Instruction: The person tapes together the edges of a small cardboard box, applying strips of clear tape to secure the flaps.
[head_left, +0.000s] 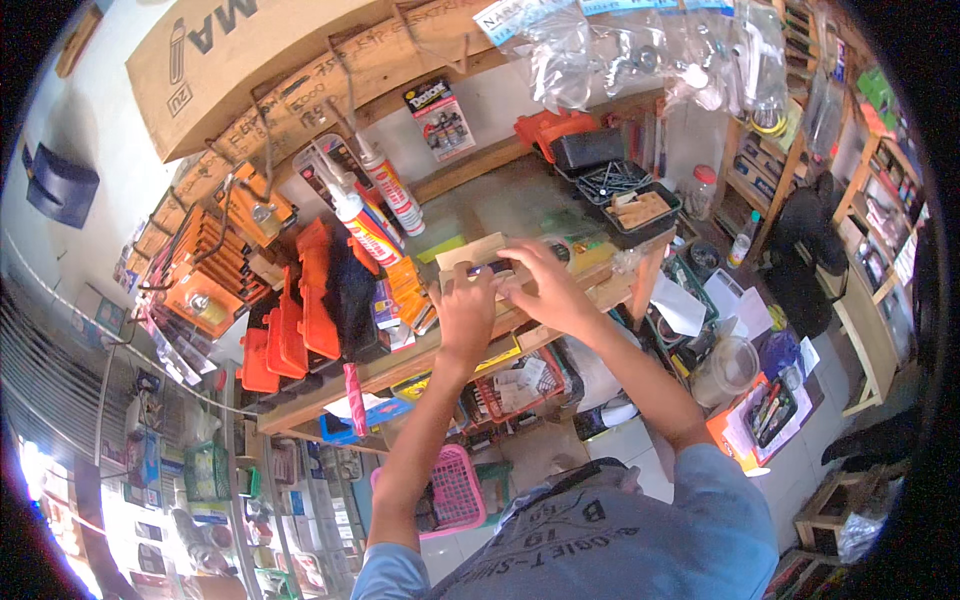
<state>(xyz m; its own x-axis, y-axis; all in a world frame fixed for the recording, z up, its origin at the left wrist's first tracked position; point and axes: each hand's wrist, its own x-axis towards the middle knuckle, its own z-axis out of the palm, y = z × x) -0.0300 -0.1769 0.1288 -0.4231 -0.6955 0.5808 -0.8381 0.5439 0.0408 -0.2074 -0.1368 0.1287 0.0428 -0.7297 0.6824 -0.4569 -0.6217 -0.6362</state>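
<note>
Over the counter's front edge, both my hands are at a small light-brown cardboard box (471, 253) with a raised flap. My left hand (463, 309) grips its near left side, fingers bent over it. My right hand (546, 283) is at its right side, thumb and fingers spread around that end. A small dark item shows between the hands; what it is cannot be made out. Just left of my left hand lie orange-yellow packets (414, 289). Beyond the box are white sealant cartridges (366, 229) with nozzles. My fingers hide much of the box.
Orange plastic cases (319, 319) stand along the counter's left. Black trays of screws (611, 180) sit at the back right. Carded padlocks (206, 306) hang at left, plastic bags (600, 60) overhead. Below the wooden counter edge (330, 405) are a red basket (525, 386) and a pink basket (457, 491).
</note>
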